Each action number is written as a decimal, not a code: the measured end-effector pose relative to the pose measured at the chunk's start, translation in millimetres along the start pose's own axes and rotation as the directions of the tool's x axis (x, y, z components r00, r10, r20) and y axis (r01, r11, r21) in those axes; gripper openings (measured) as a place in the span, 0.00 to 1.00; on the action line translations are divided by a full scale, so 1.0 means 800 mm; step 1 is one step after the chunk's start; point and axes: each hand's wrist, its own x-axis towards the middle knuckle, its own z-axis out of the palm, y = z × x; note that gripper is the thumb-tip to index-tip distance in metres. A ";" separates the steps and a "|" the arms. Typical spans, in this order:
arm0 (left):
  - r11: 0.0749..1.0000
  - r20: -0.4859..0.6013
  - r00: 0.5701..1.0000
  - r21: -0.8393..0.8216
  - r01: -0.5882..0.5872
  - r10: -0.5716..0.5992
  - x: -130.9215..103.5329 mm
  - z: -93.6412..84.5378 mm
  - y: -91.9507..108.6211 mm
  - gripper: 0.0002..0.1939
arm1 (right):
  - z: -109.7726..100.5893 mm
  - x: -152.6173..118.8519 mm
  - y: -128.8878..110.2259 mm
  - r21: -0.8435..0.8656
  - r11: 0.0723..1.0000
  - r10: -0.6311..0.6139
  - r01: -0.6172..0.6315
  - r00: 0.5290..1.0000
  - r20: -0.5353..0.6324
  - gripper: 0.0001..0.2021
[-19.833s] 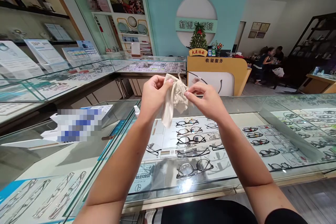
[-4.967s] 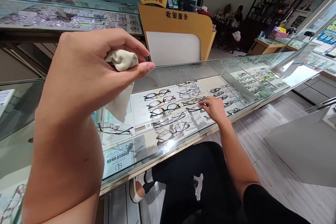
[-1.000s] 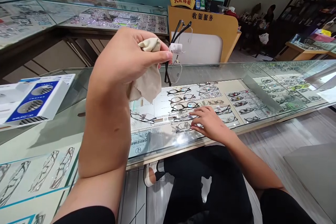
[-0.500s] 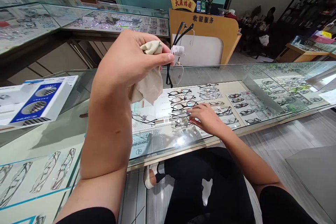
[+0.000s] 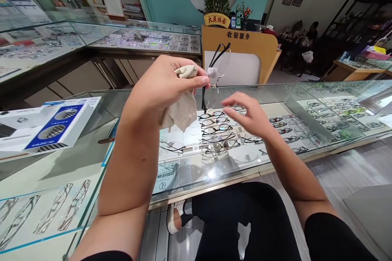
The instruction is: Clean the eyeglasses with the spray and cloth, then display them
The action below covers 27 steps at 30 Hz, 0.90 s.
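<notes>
Eyeglasses [image 5: 203,97] with dark temples hang above the glass display case [image 5: 196,183], pinched in a left hand [image 5: 165,85] that also bunches a pale cloth [image 5: 183,112].

Thumb and fingertips close on the pair (a white tag [image 5: 212,73] shows just beside them), its clear lenses hard to make out; the right hand [image 5: 249,112], fingers loosely parted around nothing, hovers over the same case, where rows of frames [image 5: 216,130] show through the top. With cloth and glasses sharing one grip, a loosened pinch could drop the pair onto the case, while a careless touch from bare fingers could smudge a lens or snag the tag.
</notes>
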 end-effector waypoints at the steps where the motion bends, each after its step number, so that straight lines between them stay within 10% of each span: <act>1: 1.000 0.021 1.000 -0.009 -0.012 0.012 0.001 0.000 -0.003 0.12 | -0.004 0.017 -0.004 0.153 0.988 0.013 -0.002 0.997 -0.070 0.13; 8: 0.990 -0.015 0.998 -0.131 -0.057 0.055 0.001 -0.002 -0.006 0.17 | -0.006 0.092 -0.033 0.666 0.745 0.049 -0.036 0.999 -0.001 0.16; 16: 0.986 -0.106 0.993 -0.156 -0.060 0.044 -0.003 -0.011 -0.004 0.21 | -0.027 0.119 -0.036 0.699 0.712 0.000 -0.068 0.995 0.096 0.18; 27: 0.962 -0.341 0.917 0.240 -0.130 0.209 0.006 -0.013 -0.031 0.08 | -0.071 0.100 -0.011 0.585 0.797 0.001 -0.151 0.969 0.249 0.16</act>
